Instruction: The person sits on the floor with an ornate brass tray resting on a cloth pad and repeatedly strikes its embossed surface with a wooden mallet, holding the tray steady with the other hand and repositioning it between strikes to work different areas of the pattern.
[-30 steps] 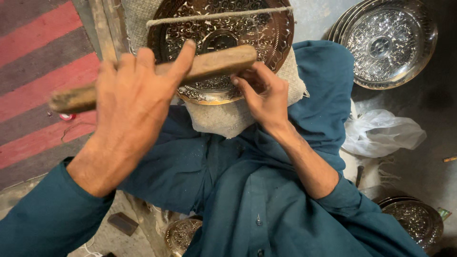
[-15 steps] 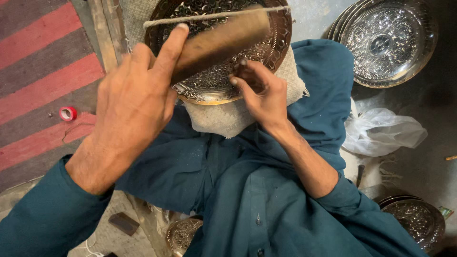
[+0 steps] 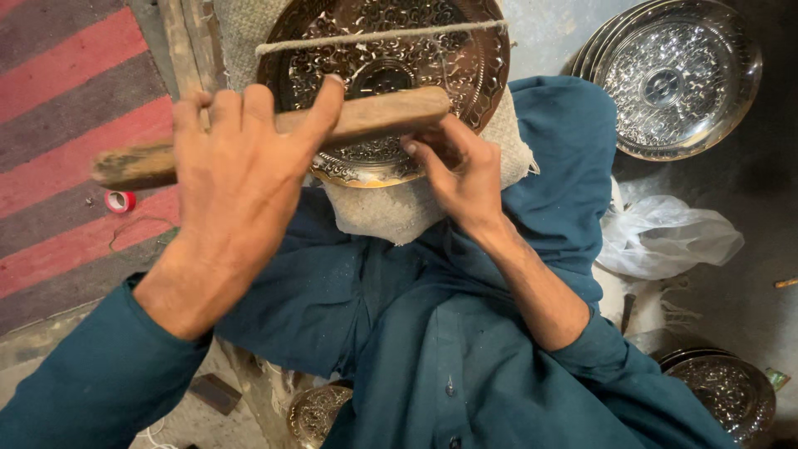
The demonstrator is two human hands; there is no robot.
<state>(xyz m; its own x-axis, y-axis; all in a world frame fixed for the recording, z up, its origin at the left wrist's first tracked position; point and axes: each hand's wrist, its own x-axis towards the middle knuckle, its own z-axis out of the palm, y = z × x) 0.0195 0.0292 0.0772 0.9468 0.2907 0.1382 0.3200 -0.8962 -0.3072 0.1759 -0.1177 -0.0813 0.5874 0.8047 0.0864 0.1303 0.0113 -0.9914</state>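
My left hand grips a long wooden stick and holds it crosswise just above an embossed golden metal plate. The plate rests on a coarse cloth pad across my lap, and a rope is stretched over its upper part. My right hand sits at the plate's lower right edge with its fingers pinched together against the metal; a small tool may be inside them, but the stick and fingers hide it.
A stack of silver embossed plates lies at upper right, with a white plastic bag below it. More embossed plates sit at lower right and one near my knee. A red-striped mat with a red tape roll is on the left.
My left hand has swung the wooden stick: it was down near the plate half a second ago and is now raised back to a level position. My right hand has stayed put.
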